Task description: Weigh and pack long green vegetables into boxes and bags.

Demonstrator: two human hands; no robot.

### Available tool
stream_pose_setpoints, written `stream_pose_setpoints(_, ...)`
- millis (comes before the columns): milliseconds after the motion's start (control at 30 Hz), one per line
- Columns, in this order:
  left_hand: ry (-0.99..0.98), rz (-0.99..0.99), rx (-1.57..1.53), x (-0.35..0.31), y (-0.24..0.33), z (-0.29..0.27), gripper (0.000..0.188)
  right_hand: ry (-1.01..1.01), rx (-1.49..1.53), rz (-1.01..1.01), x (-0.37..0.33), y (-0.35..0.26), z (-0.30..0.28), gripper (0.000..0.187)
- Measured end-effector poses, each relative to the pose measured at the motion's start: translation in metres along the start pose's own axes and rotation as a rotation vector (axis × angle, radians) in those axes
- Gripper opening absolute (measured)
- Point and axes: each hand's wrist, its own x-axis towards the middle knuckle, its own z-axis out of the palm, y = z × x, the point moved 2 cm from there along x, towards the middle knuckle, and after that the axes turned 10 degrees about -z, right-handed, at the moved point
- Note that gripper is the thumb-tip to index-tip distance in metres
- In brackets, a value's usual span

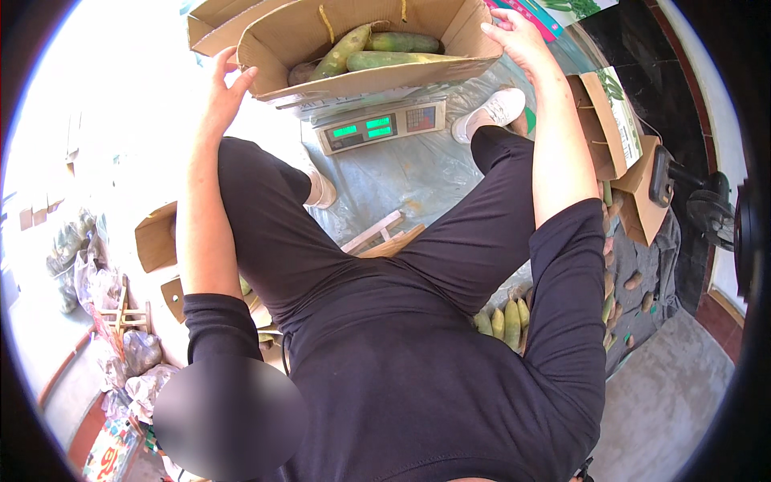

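An open cardboard box (418, 76) with yellow cord handles is in front of me. Several long, thick green vegetables (341, 51) lie inside it, one of them mottled yellow. At its left end, my left hand (227, 90) grips the edge, thumb on the near side and fingers partly hidden behind the cardboard. My right hand (516, 40) holds the right end by the rim. Directly beneath is a digital scale (377, 127) with lit green displays; the box seems to rest on it, though its platform is hidden.
Other cardboard boxes (602, 120) stand at my right, near a black fan (711, 205). Long yellow-green vegetables (510, 325) lie beside my right thigh. A low wooden stool (124, 313) and plastic bags (143, 353) are on the left. Plastic sheeting (434, 177) covers the floor between my feet.
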Motion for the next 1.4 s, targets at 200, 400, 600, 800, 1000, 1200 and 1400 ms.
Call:
stream_pose_setpoints(200,0.012,-0.001,0.005,0.001,0.0,-0.001,0.054,-0.015,0.011,0.008,0.001,0.003,0.0,0.052)
stream_pose_setpoints(400,0.024,-0.004,0.019,-0.001,0.002,0.001,0.053,-0.007,0.012,-0.015,0.001,0.004,0.0,0.052)
stream_pose_setpoints(600,0.011,-0.014,0.007,-0.002,0.0,-0.002,0.054,0.054,0.132,0.017,-0.005,-0.014,0.001,0.046)
stream_pose_setpoints(800,0.014,-0.021,0.015,-0.002,-0.001,-0.001,0.054,0.049,0.074,0.031,-0.006,-0.017,0.0,0.046)
stream_pose_setpoints(1000,0.007,0.033,0.02,0.002,-0.003,0.001,0.053,0.027,0.0,0.023,-0.001,-0.003,-0.002,0.049)
stream_pose_setpoints(1200,0.016,0.055,-0.029,0.0,-0.009,0.004,0.053,0.055,-0.067,0.043,0.006,0.017,0.007,0.05)
stream_pose_setpoints(1400,-0.077,0.0,-0.179,-0.01,0.011,-0.004,0.048,-0.106,-0.308,0.103,0.007,0.013,0.005,0.035)
